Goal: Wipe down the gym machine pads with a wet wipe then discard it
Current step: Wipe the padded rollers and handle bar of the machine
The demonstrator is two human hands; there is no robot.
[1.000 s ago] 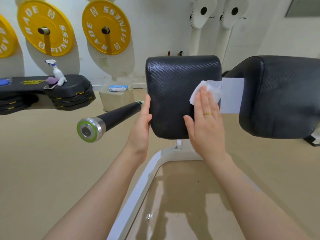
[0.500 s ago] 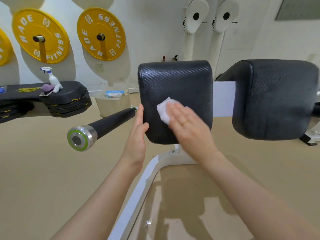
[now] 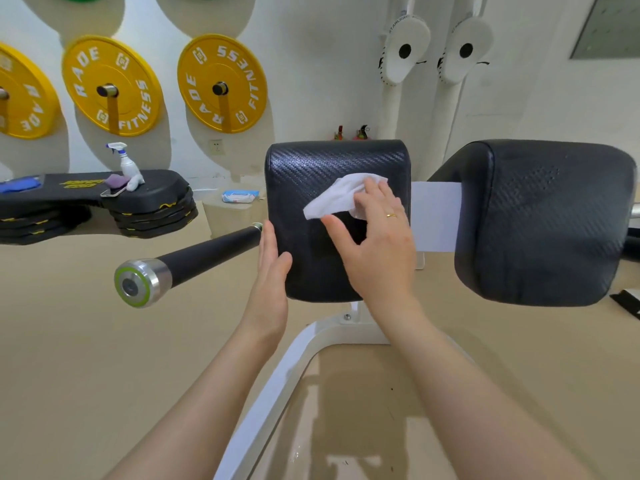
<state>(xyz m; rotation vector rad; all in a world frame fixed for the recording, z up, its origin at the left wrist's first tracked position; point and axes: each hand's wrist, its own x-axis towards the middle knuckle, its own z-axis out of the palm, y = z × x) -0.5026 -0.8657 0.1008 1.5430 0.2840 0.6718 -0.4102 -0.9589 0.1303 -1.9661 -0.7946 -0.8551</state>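
Observation:
A black textured pad (image 3: 311, 174) stands upright at centre on a white frame (image 3: 277, 382). A second, larger black pad (image 3: 547, 220) is to its right. My right hand (image 3: 377, 237) is on the centre pad's front face, its fingers curled over a bunched white wet wipe (image 3: 332, 199) near the pad's upper middle, thumb spread below it. With straight fingers, my left hand (image 3: 270, 268) rests flat against that pad's left edge.
A black bar handle with a silver and green end cap (image 3: 142, 280) sticks out left of the pad. A wipe pack (image 3: 239, 195) lies on a box behind. Stacked black plates carry a spray bottle (image 3: 126, 164). Yellow weight plates (image 3: 221, 83) hang on the wall.
My right hand swept the wipe from the pad's right edge across to the left, then up to the upper middle, going from flat to curled. The left hand stayed on the pad's edge.

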